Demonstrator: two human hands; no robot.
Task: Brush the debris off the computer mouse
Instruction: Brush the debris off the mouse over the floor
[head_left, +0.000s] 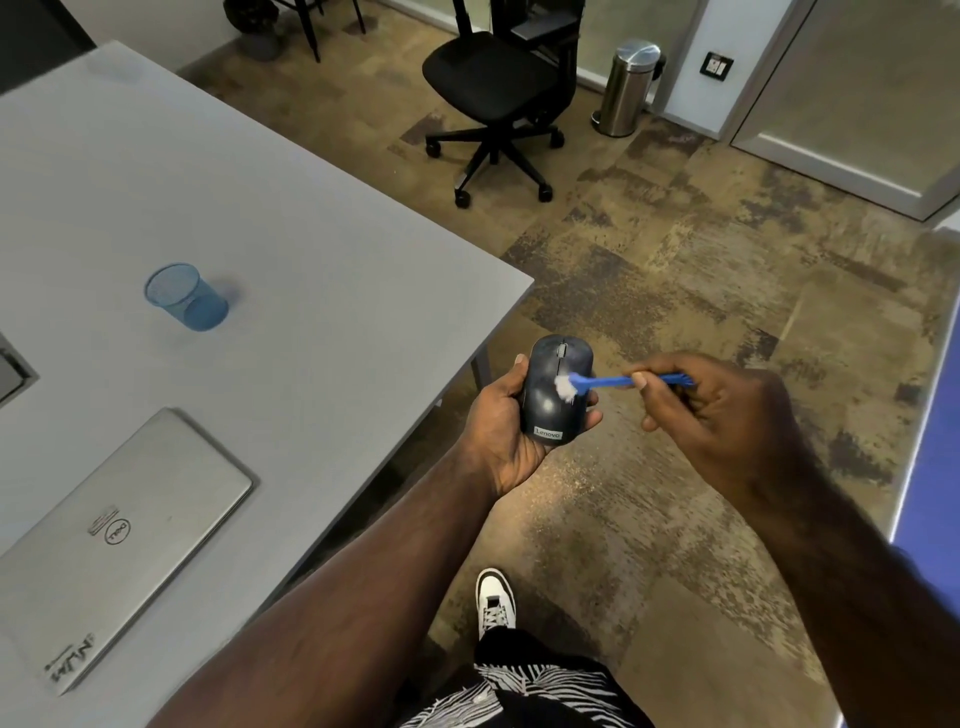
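Observation:
A dark blue-black computer mouse (549, 410) with a Lenovo label sits upright in my left hand (498, 436), which grips it from the left and underneath, just off the table's corner and above the floor. My right hand (722, 415) pinches a small blue brush (608, 383) by its handle. The brush's white bristles (565, 387) rest on the top of the mouse, right of the scroll wheel. No debris is clearly visible on the mouse.
A grey table (311, 291) fills the left, holding a closed silver laptop (119, 540) and a blue mesh cup (187, 297). A black office chair (498, 93) and a steel pedal bin (628, 85) stand on the carpet beyond. My white shoe (496, 603) is below.

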